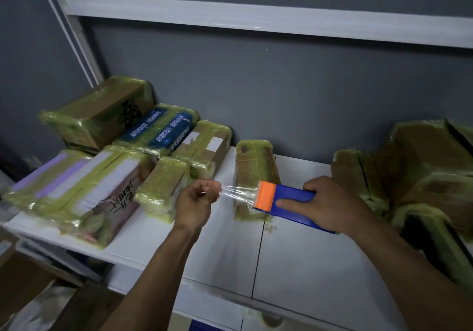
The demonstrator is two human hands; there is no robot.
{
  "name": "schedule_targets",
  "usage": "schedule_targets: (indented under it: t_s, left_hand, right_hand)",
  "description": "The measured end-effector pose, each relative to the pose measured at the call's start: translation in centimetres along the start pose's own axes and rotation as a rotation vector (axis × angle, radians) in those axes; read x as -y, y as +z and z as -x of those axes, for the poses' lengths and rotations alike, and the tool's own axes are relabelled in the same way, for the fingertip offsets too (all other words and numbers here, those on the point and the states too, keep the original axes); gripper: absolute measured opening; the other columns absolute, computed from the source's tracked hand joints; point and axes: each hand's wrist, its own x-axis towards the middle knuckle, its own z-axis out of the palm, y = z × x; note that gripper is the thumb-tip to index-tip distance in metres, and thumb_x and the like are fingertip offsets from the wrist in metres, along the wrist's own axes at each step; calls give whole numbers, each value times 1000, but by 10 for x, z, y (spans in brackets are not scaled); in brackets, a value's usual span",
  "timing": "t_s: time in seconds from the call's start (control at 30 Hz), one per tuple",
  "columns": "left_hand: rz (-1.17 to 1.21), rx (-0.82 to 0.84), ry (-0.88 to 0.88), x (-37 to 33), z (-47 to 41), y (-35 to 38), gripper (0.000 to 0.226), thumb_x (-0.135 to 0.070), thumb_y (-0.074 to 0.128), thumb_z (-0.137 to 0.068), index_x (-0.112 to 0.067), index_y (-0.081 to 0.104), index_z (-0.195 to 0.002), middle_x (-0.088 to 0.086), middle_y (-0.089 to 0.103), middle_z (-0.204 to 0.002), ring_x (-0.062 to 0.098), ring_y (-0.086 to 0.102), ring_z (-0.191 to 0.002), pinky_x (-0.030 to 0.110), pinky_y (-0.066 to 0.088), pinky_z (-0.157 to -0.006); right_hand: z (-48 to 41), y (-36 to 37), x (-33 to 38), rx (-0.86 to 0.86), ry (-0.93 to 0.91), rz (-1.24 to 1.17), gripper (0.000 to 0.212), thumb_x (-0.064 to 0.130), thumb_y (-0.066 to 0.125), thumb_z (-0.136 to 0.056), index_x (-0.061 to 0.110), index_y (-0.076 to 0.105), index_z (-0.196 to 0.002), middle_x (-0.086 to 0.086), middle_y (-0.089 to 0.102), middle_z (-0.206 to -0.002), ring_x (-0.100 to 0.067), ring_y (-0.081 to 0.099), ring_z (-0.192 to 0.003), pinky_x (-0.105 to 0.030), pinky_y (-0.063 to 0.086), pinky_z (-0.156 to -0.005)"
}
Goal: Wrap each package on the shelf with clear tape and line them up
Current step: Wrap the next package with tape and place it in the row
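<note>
My right hand [330, 202] grips a blue tape dispenser [294, 202] with an orange front end, held just above the white shelf [294, 259]. A short strip of clear tape [238, 192] stretches from the dispenser to my left hand [198, 197], which pinches its free end. Behind the tape stands a small brown package [253, 161], upright and covered in yellowish tape. Several taped packages [115, 156] lie grouped on the shelf's left side.
A pile of taped brown packages [422, 177] fills the shelf's right end. A grey wall and a white upper shelf rail [256, 18] are behind. Cardboard boxes [25, 279] sit below the shelf at the left.
</note>
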Motion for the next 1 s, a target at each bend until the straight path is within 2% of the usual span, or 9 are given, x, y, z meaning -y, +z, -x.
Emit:
schedule_targets:
  t_s: [0.07, 0.17, 0.3, 0.43, 0.6, 0.73, 0.9, 0.97, 1.0]
  left_hand:
    - [-5, -4, -31, 3, -3, -4, 8, -10, 74, -90, -13, 76, -83, 4, 76, -82, 11, 65, -72, 28, 53, -77]
    - [-61, -6, -82, 9, -7, -6, 7, -16, 77, -88, -18, 79, -81, 3, 77, -86, 7, 60, -64, 28, 49, -70]
    - [-29, -38, -145, 14, -10, 1, 8, -19, 84, -80, -16, 77, -80, -9, 76, -78, -5, 59, -56, 17, 46, -59]
    - [7, -89, -129, 25, -15, 11, 15, -7, 86, -77, -17, 75, -78, -16, 75, -79, -6, 68, -71, 4, 46, -60]
    - [-35, -100, -151, 45, -26, 27, 11, -13, 84, -81, -18, 74, -80, -18, 74, -83, -6, 67, -80, 15, 46, -71]
    - [-43, -95, -184, 57, -27, 36, 7, -16, 79, -85, -22, 76, -85, -14, 75, -88, 5, 69, -91, 17, 48, -73]
    - [-56, -73, -206, 54, -30, 41, 14, -17, 75, -89, -30, 77, -83, -15, 76, -92, 0, 69, -92, 14, 48, -72]
    - [-102, -48, -233, 52, -33, 41, 11, -22, 74, -89, -30, 80, -95, -12, 77, -106, 4, 69, -101, 22, 53, -85]
    - [-144, -29, -254, 50, -34, 40, 21, -28, 75, -88, -26, 78, -109, -10, 74, -116, 10, 67, -111, 30, 53, -95]
  right_hand:
    - [-8, 2, 3, 20, 1, 64, 85, 104, 45, -49, 26, 60, -79, 11, 66, -66, -8, 67, -61, -24, 57, -59]
    - [-16, 4, 11, 69, 5, 203, 86, 100, 41, -47, 28, 53, -92, 9, 69, -86, -12, 67, -71, -25, 60, -67]
    - [-21, 7, 17, 36, 19, 303, 86, 105, 38, -46, 27, 48, -81, 8, 62, -72, -10, 64, -63, -23, 55, -58]
    - [-29, 9, 22, 61, 72, 362, 83, 104, 46, -52, 26, 49, -82, 6, 62, -74, -12, 65, -67, -30, 61, -67]
    - [-42, 16, 18, 91, 109, 372, 80, 101, 55, -56, 26, 50, -83, 5, 62, -75, -12, 66, -70, -32, 61, -67]
    - [-44, 21, 17, 97, 111, 362, 80, 102, 54, -56, 26, 51, -79, 6, 60, -68, -9, 63, -62, -25, 50, -55]
    - [-46, 25, 17, 105, 125, 355, 76, 100, 56, -58, 27, 47, -79, 9, 57, -69, -7, 59, -61, -22, 42, -52]
    - [-49, 24, 17, 117, 133, 334, 75, 99, 58, -58, 28, 47, -79, 9, 58, -70, -8, 61, -62, -23, 46, -54]
    - [-50, 23, 16, 122, 139, 323, 75, 99, 59, -57, 28, 47, -80, 10, 59, -71, -9, 62, -63, -24, 47, -55]
